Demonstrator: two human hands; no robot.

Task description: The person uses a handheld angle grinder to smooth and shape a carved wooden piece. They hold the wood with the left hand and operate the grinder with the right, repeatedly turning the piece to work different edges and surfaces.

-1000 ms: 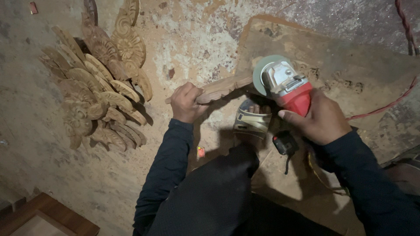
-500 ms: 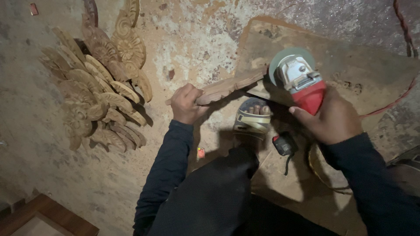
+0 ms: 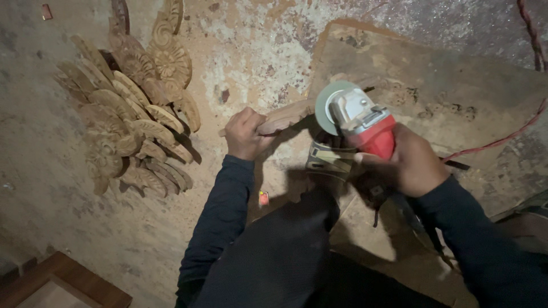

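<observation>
My left hand (image 3: 244, 133) grips one end of a carved wooden piece (image 3: 288, 115) that stretches to the right above the dusty floor. My right hand (image 3: 406, 161) holds a red and grey angle grinder (image 3: 365, 124) by its body. The grinder's round disc (image 3: 326, 106) sits against the right end of the carved piece. Both arms wear dark sleeves.
A pile of several carved wooden leaf shapes (image 3: 128, 120) lies on the floor at the left. A flat wooden board (image 3: 451, 97) lies under the grinder at the right. A red cable (image 3: 502, 137) runs across the board. A wooden frame corner (image 3: 63, 282) shows at the bottom left.
The grinder and my right hand have shifted a little left, bringing the disc back against the end of the carved piece. My left hand keeps its grip.
</observation>
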